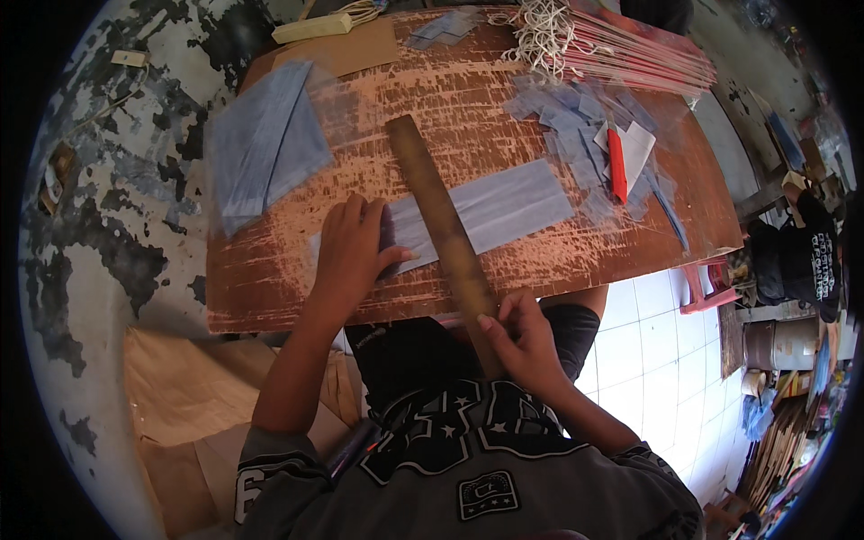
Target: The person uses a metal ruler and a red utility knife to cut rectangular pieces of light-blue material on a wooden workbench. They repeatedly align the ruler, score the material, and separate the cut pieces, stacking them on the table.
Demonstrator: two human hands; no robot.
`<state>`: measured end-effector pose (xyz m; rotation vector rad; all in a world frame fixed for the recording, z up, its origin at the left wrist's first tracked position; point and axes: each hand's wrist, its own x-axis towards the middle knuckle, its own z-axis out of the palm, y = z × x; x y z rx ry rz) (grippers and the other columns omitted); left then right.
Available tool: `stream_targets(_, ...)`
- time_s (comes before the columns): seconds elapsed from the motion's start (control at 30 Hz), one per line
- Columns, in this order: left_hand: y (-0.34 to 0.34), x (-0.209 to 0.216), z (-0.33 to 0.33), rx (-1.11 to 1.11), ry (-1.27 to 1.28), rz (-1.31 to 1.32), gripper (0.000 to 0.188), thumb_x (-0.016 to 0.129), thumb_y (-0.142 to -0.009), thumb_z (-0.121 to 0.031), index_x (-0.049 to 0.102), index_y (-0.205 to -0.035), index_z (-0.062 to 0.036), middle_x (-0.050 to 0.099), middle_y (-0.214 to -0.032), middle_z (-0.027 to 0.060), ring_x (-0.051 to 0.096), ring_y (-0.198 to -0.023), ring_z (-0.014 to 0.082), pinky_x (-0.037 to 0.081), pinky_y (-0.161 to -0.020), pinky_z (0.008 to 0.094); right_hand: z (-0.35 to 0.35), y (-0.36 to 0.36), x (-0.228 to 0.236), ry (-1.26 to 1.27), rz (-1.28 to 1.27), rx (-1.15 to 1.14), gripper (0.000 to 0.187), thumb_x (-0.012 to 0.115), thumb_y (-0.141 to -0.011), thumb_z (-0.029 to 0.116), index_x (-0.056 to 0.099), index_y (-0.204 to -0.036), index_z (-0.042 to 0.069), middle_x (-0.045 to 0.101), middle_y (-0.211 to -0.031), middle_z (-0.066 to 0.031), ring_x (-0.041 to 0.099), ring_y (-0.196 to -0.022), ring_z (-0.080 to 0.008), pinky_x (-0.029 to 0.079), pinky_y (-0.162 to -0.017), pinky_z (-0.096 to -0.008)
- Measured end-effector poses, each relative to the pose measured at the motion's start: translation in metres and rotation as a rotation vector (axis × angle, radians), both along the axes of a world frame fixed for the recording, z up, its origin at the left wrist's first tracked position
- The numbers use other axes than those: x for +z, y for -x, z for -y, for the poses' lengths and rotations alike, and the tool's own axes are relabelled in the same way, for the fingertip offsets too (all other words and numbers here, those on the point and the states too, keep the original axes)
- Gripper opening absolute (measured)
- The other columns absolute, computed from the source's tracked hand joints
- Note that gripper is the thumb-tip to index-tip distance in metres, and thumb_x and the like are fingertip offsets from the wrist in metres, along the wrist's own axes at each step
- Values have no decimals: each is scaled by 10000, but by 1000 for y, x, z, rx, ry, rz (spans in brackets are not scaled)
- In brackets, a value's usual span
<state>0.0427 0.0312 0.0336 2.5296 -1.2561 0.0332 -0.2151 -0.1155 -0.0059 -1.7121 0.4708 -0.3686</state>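
A long, flat, worn brown ruler (432, 205) slants across a pale blue-grey sheet strip (517, 205) on the table. My right hand (525, 340) grips its near end, which sticks out past the table's front edge. To the left of the ruler, my left hand (354, 238) lies on the strip, fingers stretched out and thumb pointing toward the ruler. A red-handled cutter (616, 166) rests on a heap of blue-grey offcuts (569, 135) at the right. Larger folded sheets (270, 144) of similar colour lie at the left.
The scratched brown table (378, 297) has a bundle of thin pink sticks with white cords (621, 58) at its far right. A power strip (312, 28) sits on a cardboard piece (351, 56) at far left. Another person (801, 247) and a pink stool (706, 290) are at right.
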Motion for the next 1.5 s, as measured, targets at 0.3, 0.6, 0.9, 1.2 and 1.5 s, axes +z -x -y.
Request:
stream_targets(0.3, -21, 12, 13, 17, -153, -167, 814, 991, -687, -452, 561, -1230, -24, 575, -1285, 168, 534, -1278, 376, 435, -1099, 502, 64, 11, 12, -42, 193, -173, 294, 740, -1021, -16, 485, -1107, 100, 519, -822, 48, 499, -715, -30, 390, -621, -217)
stream_targets(0.6, -35, 17, 19, 26, -288, -239, 849, 1003, -634, -476, 554, -1211, -44, 553, -1290, 157, 503, -1306, 378, 380, -1093, 525, 173, 33, 18, 48, 182, -175, 311, 728, -1031, -18, 454, -1131, 91, 671, -853, -48, 632, -755, -74, 480, -642, -224)
stream_targets(0.9, -44, 17, 19, 34, -337, -282, 893, 1016, -598, -541, 551, -1186, -56, 608, -1225, 176, 558, -1259, 371, 356, -1114, 502, 201, 23, 21, 334, -58, -336, 304, 778, -1009, 76, 563, -1223, 55, 701, -843, -67, 644, -722, -101, 491, -639, -271)
stream_targets(1.2, -54, 23, 13, -101, -242, -388, 1007, 1038, -571, -549, 566, -1313, -57, 639, -1291, 207, 607, -1262, 376, 392, -1095, 492, 191, 12, 4, 682, -174, -469, 499, 847, -952, 277, 634, -1351, 66, 707, -870, -142, 733, -812, -309, 543, -711, -434)
stream_targets(1.5, -77, 5, 7, -161, -234, -444, 602, 896, -858, -502, 645, -1116, -19, 583, -1154, 161, 575, -1076, 300, 476, -929, 405, 168, -3, -9, 937, -148, -587, 616, 852, -907, 261, 594, -1437, 82, 653, -1217, -192, 653, -1117, -399, 521, -952, -511)
